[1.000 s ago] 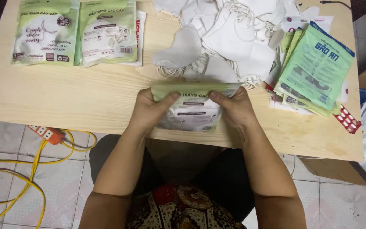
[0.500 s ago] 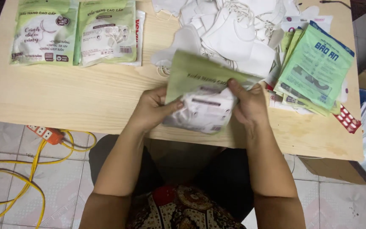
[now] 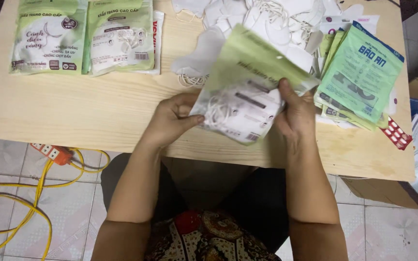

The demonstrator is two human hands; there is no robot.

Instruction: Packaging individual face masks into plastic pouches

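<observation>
I hold a green-and-clear mask packet [image 3: 243, 96] tilted above the near edge of the tabletop [image 3: 97, 111]. My left hand [image 3: 170, 118] pinches its lower left corner, thumb on top. My right hand [image 3: 293, 113] grips its right side, thumb pressed on the face. Loose white masks [image 3: 267, 19] lie heaped at the far edge, a stack of green packets [image 3: 359, 77] just right of my right hand.
</observation>
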